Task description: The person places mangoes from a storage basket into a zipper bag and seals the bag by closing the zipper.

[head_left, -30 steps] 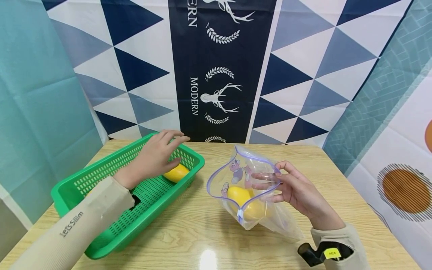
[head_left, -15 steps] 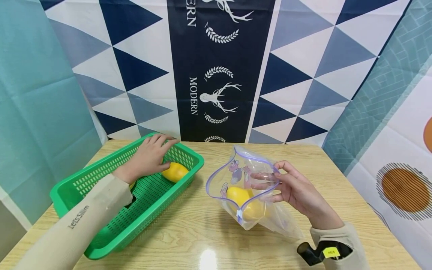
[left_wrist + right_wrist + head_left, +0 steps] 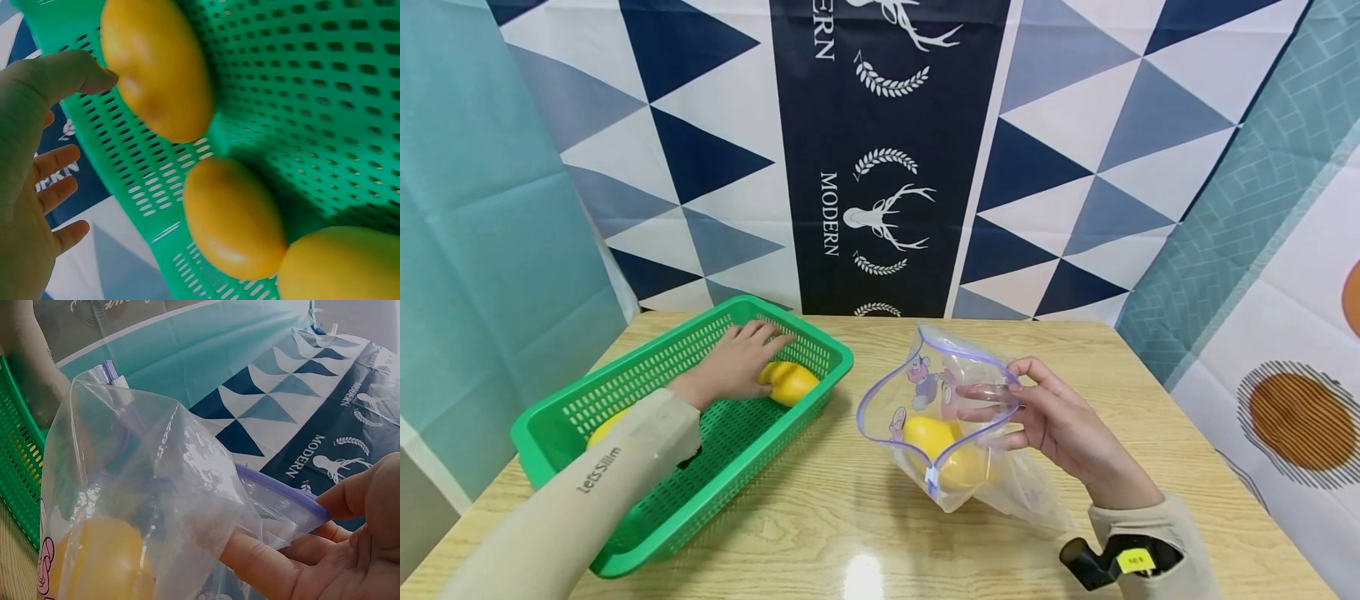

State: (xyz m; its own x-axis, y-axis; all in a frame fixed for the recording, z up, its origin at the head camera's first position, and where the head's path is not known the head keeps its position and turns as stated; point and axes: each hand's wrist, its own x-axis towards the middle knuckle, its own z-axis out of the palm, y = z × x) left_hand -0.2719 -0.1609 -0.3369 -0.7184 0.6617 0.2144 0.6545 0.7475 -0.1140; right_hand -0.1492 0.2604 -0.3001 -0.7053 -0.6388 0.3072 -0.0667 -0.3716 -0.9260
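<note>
My left hand (image 3: 735, 362) is low inside the green basket (image 3: 760, 467), at the yellow mango (image 3: 793, 384) near its right end. In the left wrist view the thumb (image 3: 87, 72) overlaps the edge of that mango, and the other fingers are spread apart from it. My right hand (image 3: 1063, 425) pinches the purple-edged rim of a clear zip bag (image 3: 1022, 492) between thumb and fingers, some fingers showing through the plastic. The bag's mouth gapes toward the left. Inside the bag lies a yellow mango (image 3: 103, 559).
More mangoes lie in the basket, one (image 3: 606, 427) partly hidden by the left sleeve, and two, a middle mango (image 3: 231, 219) and a corner mango (image 3: 344, 265), in the left wrist view. The wooden table (image 3: 797, 533) meets a patterned cloth (image 3: 722, 225) at the back.
My left hand has moved left and down from above the basket to beside the mango at its right end. The right hand and the bag have stayed in place.
</note>
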